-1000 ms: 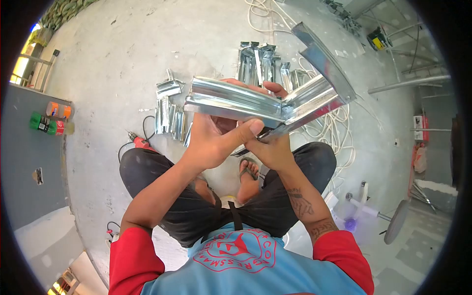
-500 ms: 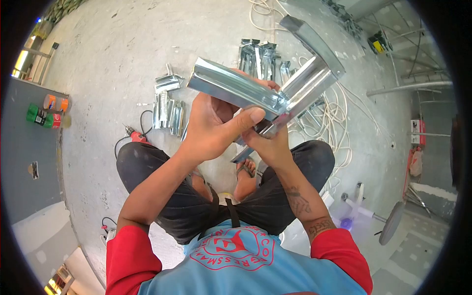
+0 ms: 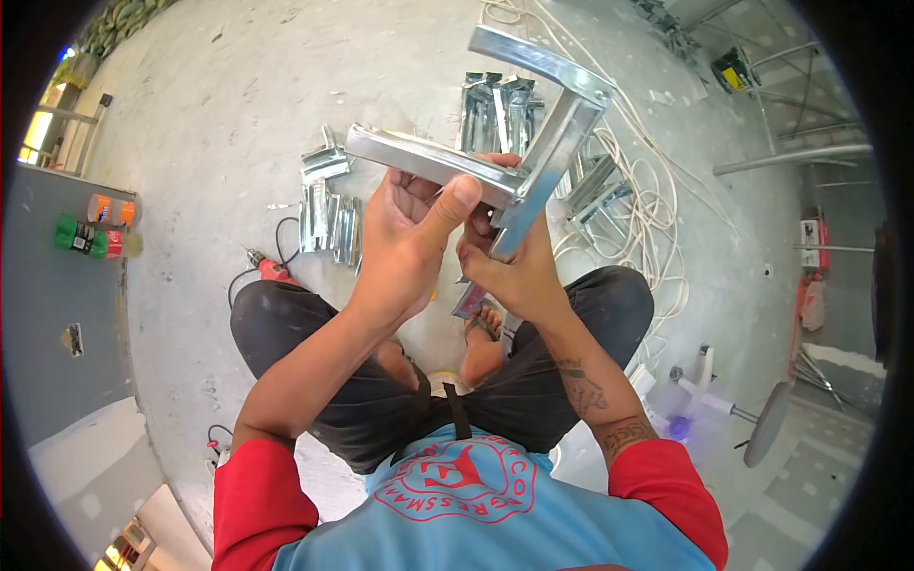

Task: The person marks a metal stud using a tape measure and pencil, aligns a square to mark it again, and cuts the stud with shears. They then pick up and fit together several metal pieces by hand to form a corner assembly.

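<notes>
Above my knees I hold a shiny bent piece of metal channel (image 3: 562,128), made of several joined arms. My left hand (image 3: 414,233) grips the arm that points to the left, with the thumb pressed along its near side. Around the lower part of the long arm, near the joint, my right hand (image 3: 509,266) is closed. The lower end of the metal sticks out below my right hand, over my foot. Some fingers of both hands are hidden behind the metal.
Metal channel pieces lie on the floor in a left pile (image 3: 328,219) and a far pile (image 3: 497,109). White cable (image 3: 657,247) coils at the right. A red power tool (image 3: 276,271) lies by my left knee. Bottles (image 3: 86,238) stand at far left; a pole (image 3: 790,157) is at right.
Both hands have moved slightly left with the metal channel piece. It has turned, so its left arm now shows a narrower side and its top arm points further left.
</notes>
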Tool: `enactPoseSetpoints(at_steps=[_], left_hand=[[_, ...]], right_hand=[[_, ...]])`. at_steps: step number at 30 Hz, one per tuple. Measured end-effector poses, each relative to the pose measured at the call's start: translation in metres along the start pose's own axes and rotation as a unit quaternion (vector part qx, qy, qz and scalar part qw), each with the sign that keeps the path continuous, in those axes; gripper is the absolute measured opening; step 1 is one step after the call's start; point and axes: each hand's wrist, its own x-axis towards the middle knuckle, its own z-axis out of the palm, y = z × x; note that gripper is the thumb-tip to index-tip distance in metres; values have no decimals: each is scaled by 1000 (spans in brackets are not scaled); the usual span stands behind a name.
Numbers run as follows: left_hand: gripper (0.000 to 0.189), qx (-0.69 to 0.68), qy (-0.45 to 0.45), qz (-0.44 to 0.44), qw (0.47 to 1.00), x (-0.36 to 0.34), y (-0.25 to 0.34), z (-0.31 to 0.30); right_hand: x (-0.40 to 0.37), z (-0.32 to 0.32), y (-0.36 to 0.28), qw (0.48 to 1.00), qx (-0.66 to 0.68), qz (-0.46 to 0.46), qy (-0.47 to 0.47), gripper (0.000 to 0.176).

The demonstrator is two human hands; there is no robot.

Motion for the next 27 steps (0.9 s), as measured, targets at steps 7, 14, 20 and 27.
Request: enactPoseSetpoints(at_steps=[7,14,20,27], left_hand=[[40,-58,-40,-14,997,4,-5,-3],[44,-39,-65,1,997,2,-2,2],[47,-26,-95,9,995,5,-2,-3],[46,-20,-102,24,994,4,-4,-4]], right_hand=[[0,-2,-8,992,-109,-55,16,84],[-4,-4,-19,995,-89,-34,28,81],[0,-7,-14,991,-100,-87,-7,83],[-3,-4,-22,995,-98,-32,-1,83]])
